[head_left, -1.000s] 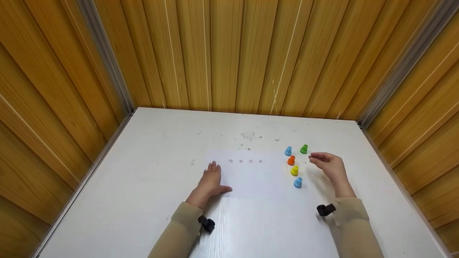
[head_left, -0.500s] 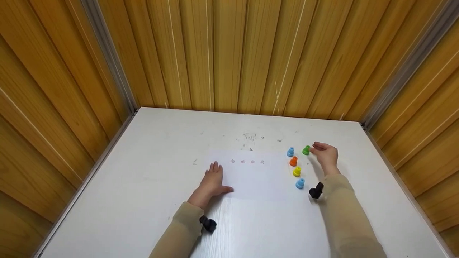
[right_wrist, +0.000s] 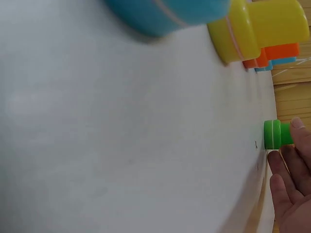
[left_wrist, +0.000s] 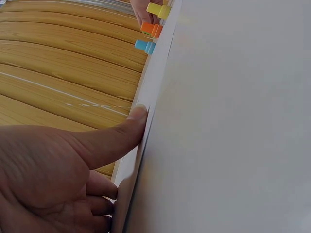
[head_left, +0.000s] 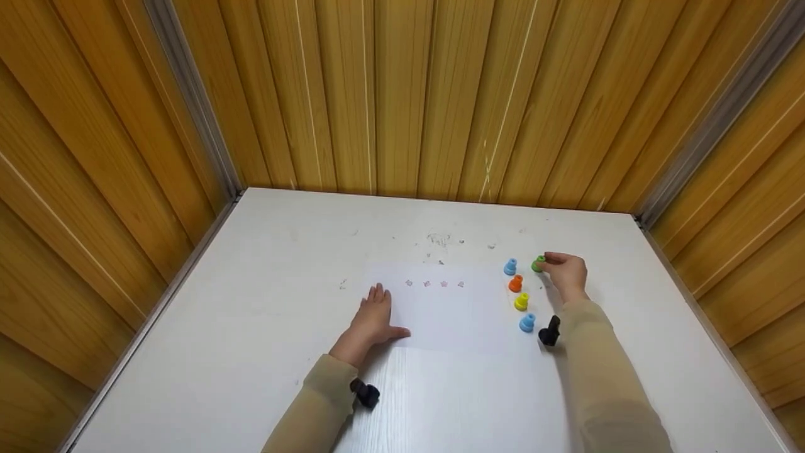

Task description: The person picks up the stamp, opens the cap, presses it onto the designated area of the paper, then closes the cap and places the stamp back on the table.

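My left hand [head_left: 370, 318] rests on the left edge of a sheet of white paper [head_left: 449, 318], fingers straight and thumb spread. A row of several small reddish printed marks [head_left: 426, 284] runs along the upper part of the sheet. At the right, my right hand [head_left: 566, 277] pinches the handle of a green toy stamp [head_left: 538, 265] between thumb and fingers. In the right wrist view that green stamp [right_wrist: 272, 134] stands upright on the table, the thumb against its handle.
Left of the right hand stand an orange stamp [head_left: 516, 283], a yellow stamp [head_left: 521, 302], a far light blue stamp [head_left: 510, 267] and a near light blue stamp [head_left: 527, 323]. Dark smudges [head_left: 439, 240] mark the white table [head_left: 283, 270] beyond the paper. Wood-panelled walls [head_left: 402, 94] enclose it.
My right hand has moved forward and left to the green stamp, and its fingers have closed round the handle. The left hand has stayed on the paper.
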Demonstrator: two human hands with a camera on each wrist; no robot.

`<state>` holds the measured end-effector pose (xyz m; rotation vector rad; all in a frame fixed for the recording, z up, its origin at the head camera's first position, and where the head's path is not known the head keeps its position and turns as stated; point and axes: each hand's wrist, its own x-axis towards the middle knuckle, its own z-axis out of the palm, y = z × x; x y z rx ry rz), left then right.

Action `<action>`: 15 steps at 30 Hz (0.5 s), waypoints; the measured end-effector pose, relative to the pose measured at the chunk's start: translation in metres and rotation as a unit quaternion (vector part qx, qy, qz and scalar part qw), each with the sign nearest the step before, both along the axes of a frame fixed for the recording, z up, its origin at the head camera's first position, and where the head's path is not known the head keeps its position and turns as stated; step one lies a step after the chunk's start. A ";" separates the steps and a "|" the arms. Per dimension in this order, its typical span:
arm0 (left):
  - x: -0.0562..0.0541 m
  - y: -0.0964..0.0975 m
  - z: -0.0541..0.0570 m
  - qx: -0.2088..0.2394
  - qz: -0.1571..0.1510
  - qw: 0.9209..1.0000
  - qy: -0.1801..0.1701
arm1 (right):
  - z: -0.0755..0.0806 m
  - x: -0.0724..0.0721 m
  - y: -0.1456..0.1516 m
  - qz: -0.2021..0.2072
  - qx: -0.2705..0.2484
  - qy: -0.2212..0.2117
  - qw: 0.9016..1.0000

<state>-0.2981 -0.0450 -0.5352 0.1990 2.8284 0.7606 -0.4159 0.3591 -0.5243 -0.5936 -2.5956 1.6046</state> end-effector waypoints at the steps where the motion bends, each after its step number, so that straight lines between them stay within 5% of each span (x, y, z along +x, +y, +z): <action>1: 0.000 0.000 0.000 -0.001 0.001 1.000 0.001 | 0.000 0.000 0.000 -0.001 0.000 0.001 1.000; 15: 0.001 0.000 0.000 0.006 0.004 1.000 -0.006 | -0.002 -0.001 0.001 0.002 0.012 -0.003 1.000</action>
